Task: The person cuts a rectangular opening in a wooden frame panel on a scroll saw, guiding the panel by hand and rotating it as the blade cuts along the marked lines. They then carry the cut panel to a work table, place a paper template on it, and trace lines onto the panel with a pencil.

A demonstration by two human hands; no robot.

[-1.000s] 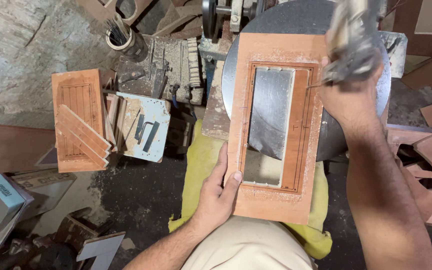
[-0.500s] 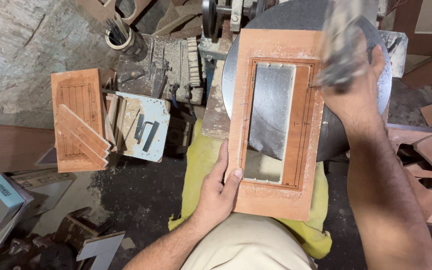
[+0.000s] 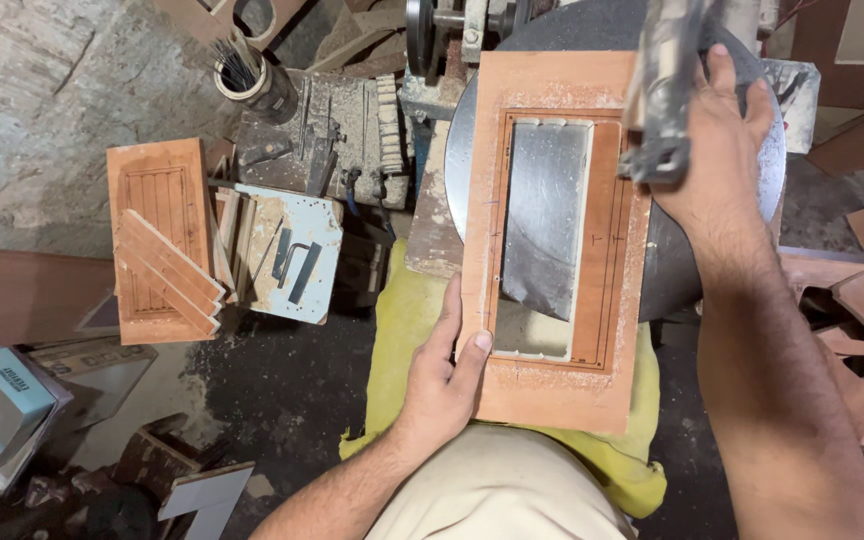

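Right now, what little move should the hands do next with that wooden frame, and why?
Probably bring the metal tool down onto the right side of the wooden frame. The right hand holds it raised above that side, where pencil lines run along the wood, while the left hand grips the frame's lower left edge on the round metal table.

Hands: left hand (image 3: 439,385) and right hand (image 3: 722,150) bare, no gloves, rings or watch.
Forearms: bare and hairy, no sleeves in view.
Legs: beige cloth (image 3: 497,500) over the lap.
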